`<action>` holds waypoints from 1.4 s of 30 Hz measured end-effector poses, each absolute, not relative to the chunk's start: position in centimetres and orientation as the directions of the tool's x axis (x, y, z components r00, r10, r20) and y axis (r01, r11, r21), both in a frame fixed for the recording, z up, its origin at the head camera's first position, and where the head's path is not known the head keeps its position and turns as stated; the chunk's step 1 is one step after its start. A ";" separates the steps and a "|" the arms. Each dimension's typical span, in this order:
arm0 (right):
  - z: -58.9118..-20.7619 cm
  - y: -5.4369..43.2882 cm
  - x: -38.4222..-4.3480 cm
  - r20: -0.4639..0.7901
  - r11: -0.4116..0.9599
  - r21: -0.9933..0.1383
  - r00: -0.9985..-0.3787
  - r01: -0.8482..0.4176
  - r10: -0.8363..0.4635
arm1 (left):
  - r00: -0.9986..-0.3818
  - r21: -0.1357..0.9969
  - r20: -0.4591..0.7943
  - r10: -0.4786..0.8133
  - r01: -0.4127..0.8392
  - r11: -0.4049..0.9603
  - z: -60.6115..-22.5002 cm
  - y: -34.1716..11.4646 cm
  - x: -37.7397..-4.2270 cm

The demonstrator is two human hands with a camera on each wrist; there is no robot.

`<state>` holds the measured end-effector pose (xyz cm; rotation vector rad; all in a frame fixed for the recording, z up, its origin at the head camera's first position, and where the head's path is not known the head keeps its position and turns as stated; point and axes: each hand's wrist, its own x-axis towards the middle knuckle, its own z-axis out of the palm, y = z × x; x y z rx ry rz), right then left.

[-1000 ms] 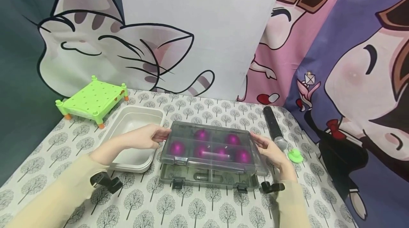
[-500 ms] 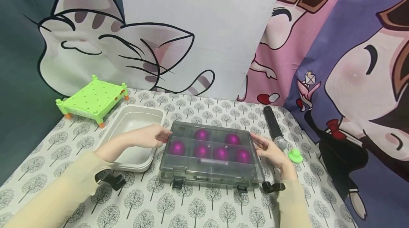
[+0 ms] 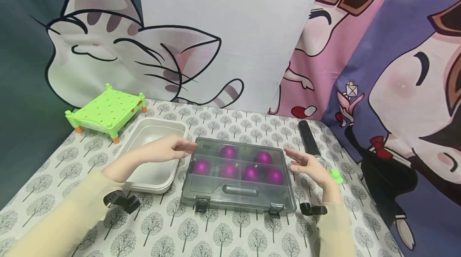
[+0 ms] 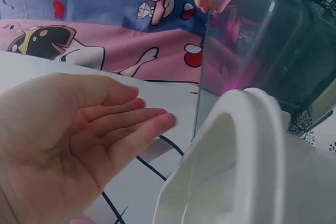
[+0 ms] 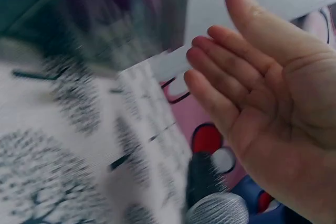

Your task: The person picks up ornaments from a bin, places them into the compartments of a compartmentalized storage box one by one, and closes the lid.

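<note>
A transparent grey plastic storage box [image 3: 240, 190] lies flat on the table with its lid down. Through the lid several magenta balls [image 3: 251, 173] show in its compartments. Two dark latches [image 3: 201, 203] stick out at the front edge, seemingly unfastened. My left hand [image 3: 165, 149] hovers by the box's upper left corner, fingers loosely extended; the left wrist view shows the hand [image 4: 79, 135] holding nothing, apart from the box. My right hand [image 3: 309, 166] is just off the right side, its fingers relaxed, and the right wrist view shows that hand [image 5: 268, 98] with a bare palm.
A white plastic basin [image 3: 158, 185] stands left of the box, under my left forearm. Behind it, at the far left, is a green toy stand [image 3: 108, 109] with orange feet. A black microphone [image 3: 308, 137] and a green rubber duck [image 3: 336, 176] lie at the right.
The lid has come down from a raised front edge and now lies level on the base. Both hands have let go of its sides and lifted slightly away.
</note>
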<state>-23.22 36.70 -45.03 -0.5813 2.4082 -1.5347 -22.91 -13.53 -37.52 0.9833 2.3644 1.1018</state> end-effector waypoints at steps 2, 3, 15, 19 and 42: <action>-43.9 36.3 -23.1 0.024 0.423 -0.878 -0.903 -0.223 -0.428 | -0.722 0.758 0.018 0.691 0.461 0.462 -37.6 -13.5 -22.8; -43.3 36.1 -22.9 0.025 0.444 -0.866 -0.906 -0.231 -0.423 | -0.736 0.749 0.042 0.676 0.471 0.465 -37.7 -13.4 -22.7; -35.7 29.1 -19.5 0.090 0.565 -0.736 -0.882 -0.372 -0.463 | -0.701 0.587 0.281 0.656 0.666 0.460 -38.7 -11.6 -19.6; -35.2 25.3 -18.6 0.127 0.574 -0.678 -0.843 -0.459 -0.523 | -0.673 0.565 0.292 0.679 0.695 0.446 -39.5 -11.0 -18.6; -43.0 13.2 -14.7 0.111 0.605 -0.532 -0.757 -0.593 -0.644 | -0.597 0.370 0.242 0.765 0.785 0.496 -42.7 -10.8 -15.2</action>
